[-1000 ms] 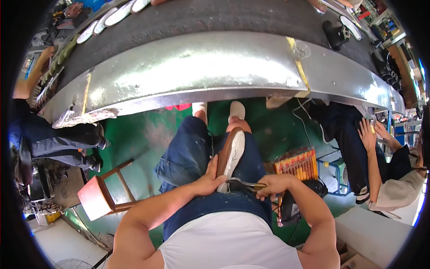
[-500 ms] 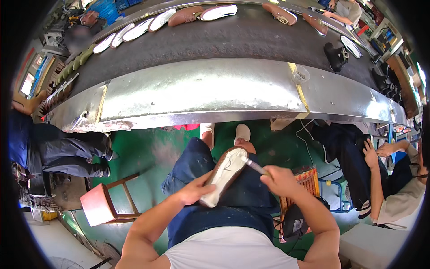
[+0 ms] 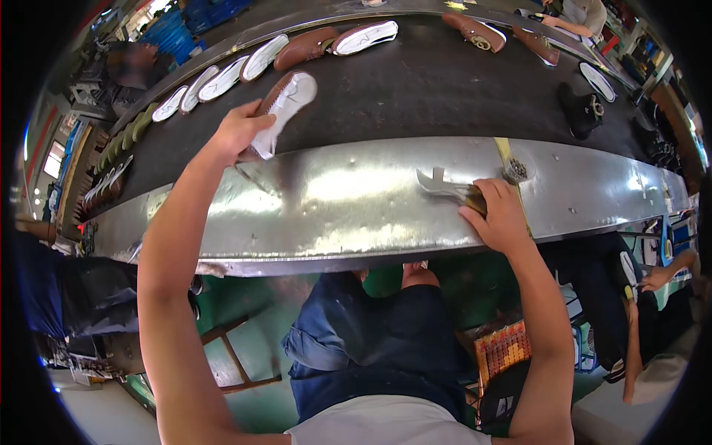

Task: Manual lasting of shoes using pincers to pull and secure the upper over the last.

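Your left hand point(image 3: 239, 132) is gripping a brown shoe point(image 3: 282, 111) by its heel end, fingers clamped around it, and holding it with its white sole turned up over the near edge of the dark conveyor belt point(image 3: 415, 81). Your right hand point(image 3: 498, 215) is closed on the handle of a pair of metal pliers point(image 3: 443, 185), resting them on the shiny steel apron point(image 3: 334, 200) that is running along the near side of the belt. Your hands are well apart, the left one far and to the left, the right one nearer and to the right.

Farther along the belt, a row of white soles point(image 3: 215, 78) is lying to the left, with another brown shoe point(image 3: 305, 46) and a white-soled one point(image 3: 365, 35) just beyond yours. More brown shoes point(image 3: 475, 31) are sitting far right, and a black boot point(image 3: 582, 104) is standing near the right end. A small round cup point(image 3: 518, 170) is sitting on the apron just beyond your right hand, beside a yellow strip.

The apron is dented and glossy; the belt is matte and rough. Below it, your blue-trousered lap point(image 3: 378, 334) is showing over a green floor, with a wooden stool point(image 3: 230, 360) at the left. Another person's hand point(image 3: 656, 278) is showing at the right.
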`<state>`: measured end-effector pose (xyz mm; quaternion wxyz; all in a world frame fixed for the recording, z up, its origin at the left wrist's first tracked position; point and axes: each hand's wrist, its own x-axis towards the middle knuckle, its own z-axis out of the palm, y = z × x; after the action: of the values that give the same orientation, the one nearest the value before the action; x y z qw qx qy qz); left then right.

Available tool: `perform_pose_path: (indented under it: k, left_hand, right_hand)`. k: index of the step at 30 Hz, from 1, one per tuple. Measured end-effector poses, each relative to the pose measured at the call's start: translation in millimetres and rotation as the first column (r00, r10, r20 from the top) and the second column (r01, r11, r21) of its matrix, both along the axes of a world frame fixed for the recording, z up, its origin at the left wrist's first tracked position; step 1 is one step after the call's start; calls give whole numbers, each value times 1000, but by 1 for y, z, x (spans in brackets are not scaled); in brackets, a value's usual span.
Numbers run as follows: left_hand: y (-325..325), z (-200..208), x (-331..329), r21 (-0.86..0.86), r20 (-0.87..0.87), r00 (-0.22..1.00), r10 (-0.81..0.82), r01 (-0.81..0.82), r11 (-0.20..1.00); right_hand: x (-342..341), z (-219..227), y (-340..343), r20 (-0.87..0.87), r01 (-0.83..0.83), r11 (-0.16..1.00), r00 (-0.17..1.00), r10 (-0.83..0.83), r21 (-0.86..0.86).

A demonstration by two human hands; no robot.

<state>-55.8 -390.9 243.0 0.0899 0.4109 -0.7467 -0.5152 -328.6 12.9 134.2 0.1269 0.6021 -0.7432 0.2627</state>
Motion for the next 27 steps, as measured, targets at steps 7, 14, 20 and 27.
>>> perform_pose_path:
  k: [7, 14, 20, 27]
  left_hand:
    - [-111, -77, 4, -811, 565, 824, -54, 542, -219]
    - [-123, -48, -80, -848, 527, 849, 46, 521, 99]
    - [-182, -117, -239, -931, 147, 982, -120, 178, 318]
    - [-180, -113, -345, -729, 260, 945, 199, 57, 683]
  right_hand:
    - [2, 9, -5, 113, 6, 999, 994, -12, 53]
    - [-3, 8, -7, 118, 4, 995, 993, -16, 101]
    - [-7, 11, -6, 136, 28, 989, 990, -48, 146]
    - [-7, 11, 1, 147, -16, 984, 989, -10, 175]
